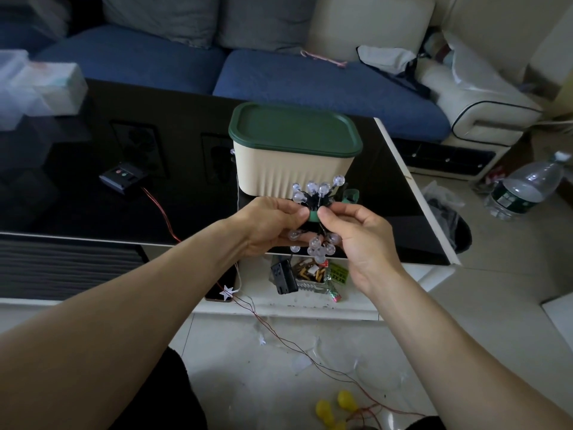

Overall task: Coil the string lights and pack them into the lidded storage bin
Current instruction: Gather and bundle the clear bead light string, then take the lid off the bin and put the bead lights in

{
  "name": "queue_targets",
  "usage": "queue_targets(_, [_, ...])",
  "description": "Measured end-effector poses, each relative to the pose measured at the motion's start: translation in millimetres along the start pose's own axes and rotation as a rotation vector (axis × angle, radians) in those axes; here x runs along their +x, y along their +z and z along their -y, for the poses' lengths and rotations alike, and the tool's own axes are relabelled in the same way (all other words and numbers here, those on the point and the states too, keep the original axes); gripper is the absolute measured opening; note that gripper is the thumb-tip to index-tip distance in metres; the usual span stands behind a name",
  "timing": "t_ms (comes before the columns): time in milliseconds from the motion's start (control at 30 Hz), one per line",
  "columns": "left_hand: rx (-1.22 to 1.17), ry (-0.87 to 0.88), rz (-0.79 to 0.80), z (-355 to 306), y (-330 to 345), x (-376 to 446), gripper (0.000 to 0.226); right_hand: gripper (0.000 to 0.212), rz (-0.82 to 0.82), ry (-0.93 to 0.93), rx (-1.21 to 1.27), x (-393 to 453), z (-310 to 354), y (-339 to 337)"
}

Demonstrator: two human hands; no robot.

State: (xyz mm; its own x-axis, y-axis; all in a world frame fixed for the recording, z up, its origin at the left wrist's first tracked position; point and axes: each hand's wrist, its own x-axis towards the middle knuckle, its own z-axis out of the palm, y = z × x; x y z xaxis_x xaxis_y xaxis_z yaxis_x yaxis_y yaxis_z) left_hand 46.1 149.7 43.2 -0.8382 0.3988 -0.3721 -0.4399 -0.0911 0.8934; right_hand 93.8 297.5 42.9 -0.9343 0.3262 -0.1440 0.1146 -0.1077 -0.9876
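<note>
Got the coiled string lights [313, 212] bunched up just near of the storage bin [294, 162], lid [294, 128] on. My left hand [266, 225] grips the bundle so it won't unravel while my right hand [356, 231] pinches the green tie [313, 216] around its middle.

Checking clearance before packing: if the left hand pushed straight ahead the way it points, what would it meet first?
Probably the cream storage bin wall, just beyond the left hand and its string lights; depth unclear.
</note>
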Motion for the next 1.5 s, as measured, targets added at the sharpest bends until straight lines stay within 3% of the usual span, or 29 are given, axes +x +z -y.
queue_targets(400, [-0.076,-0.073,0.037,-2,5,-8,0.010,0.008,-0.025,-0.136,-0.085,-5,3,3])
queue_targets(667, [-0.069,-0.033,-0.030,-1,1,-16,0.011,0.003,0.045,-0.056,-0.087,-9,4,4])
queue_targets(733, [-0.053,0.000,-0.089,-3,4,-18,0.006,0.021,0.101,0.030,-0.026,-8,4,3])
queue_targets(833, [0.066,0.059,-0.192,-3,7,-18,0.023,0.035,0.217,0.163,0.126,-8,3,-1])
queue_targets(933, [0.149,0.104,-0.169,-8,9,-19,0.014,0.030,0.218,0.179,0.191,-3,1,-5])
queue_targets(1000, [0.259,0.159,-0.097,-9,9,-20,0.012,0.034,0.165,0.122,0.134,1,-1,-9])
queue_targets(1067, [0.423,0.203,-0.005,-9,8,-23,0.028,0.049,0.123,0.047,-0.021,3,-3,-13])
queue_targets(1133, [0.560,0.204,0.043,-8,11,-26,0.037,0.051,0.104,-0.005,-0.153,4,-2,-18])
queue_targets(1233, [0.699,0.301,-0.174,-12,15,-26,0.027,0.040,0.079,-0.014,-0.266,10,-3,-24])
queue_targets(1333, [0.583,0.490,-0.443,-22,12,-22,0.023,0.052,0.048,-0.033,-0.367,15,-3,-30])
queue_targets(1400, [0.502,0.580,-0.484,-28,10,-16,0.023,0.058,0.028,-0.060,-0.407,15,-1,-33])
queue_targets(1500, [0.613,0.660,-0.579,-37,8,-2,0.029,0.048,-0.005,-0.120,-0.387,13,4,-34])
